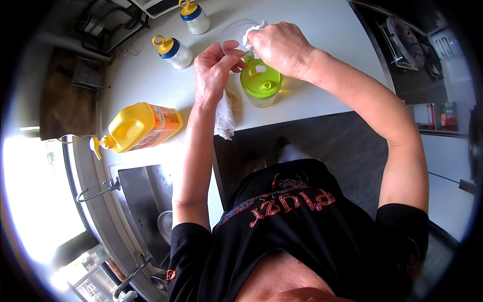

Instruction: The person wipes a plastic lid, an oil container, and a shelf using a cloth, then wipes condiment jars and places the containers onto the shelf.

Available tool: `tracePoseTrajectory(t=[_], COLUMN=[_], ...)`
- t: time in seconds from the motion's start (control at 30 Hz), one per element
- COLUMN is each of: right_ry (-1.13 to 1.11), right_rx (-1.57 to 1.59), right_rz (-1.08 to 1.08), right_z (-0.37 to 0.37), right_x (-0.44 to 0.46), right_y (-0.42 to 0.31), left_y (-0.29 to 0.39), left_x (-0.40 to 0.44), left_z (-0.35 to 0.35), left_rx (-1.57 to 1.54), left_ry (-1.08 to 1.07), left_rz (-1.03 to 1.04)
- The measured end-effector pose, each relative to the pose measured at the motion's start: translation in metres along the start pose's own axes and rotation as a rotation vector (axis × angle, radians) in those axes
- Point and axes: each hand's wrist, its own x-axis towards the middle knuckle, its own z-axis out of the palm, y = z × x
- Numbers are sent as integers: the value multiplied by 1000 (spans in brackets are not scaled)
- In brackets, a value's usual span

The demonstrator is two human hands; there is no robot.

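Probably mid-wipe, unfinished: pinching clear round piece (233, 33) in left hand (213, 70), clutching white cloth (250, 33) at its edge in right hand (283, 49), top centre.

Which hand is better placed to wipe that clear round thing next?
Probably the right hand: it holds the crumpled white wipe at the clear round piece, while the left hand grips that piece's near edge.

Beside the green-lidded jar (261, 80) on the desk (322, 60), the left hand (214, 69) holds a clear round lid (234, 36); the right hand (284, 49) presses white tissue (253, 31) against it.
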Motion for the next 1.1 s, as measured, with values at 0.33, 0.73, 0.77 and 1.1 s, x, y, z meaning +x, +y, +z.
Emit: tracePoseTrajectory(t=[0.33,0.73,0.77,1.1], right_ry=[389,-79,-85,-148], right_rx=[357,61,93,248], right_rz=[-56,9,24,112], right_z=[33,9,10,7], right_x=[8,1,2,1], right_y=[-11,3,4,-1], left_y=[8,-6,-12,-156], left_x=[-7,0,-2,-40], left_z=[-3,-17,-24,-42], left_rx=[133,254,343,1225], left_ry=[-79,-149,-126,75], left_rz=[41,83,137,162])
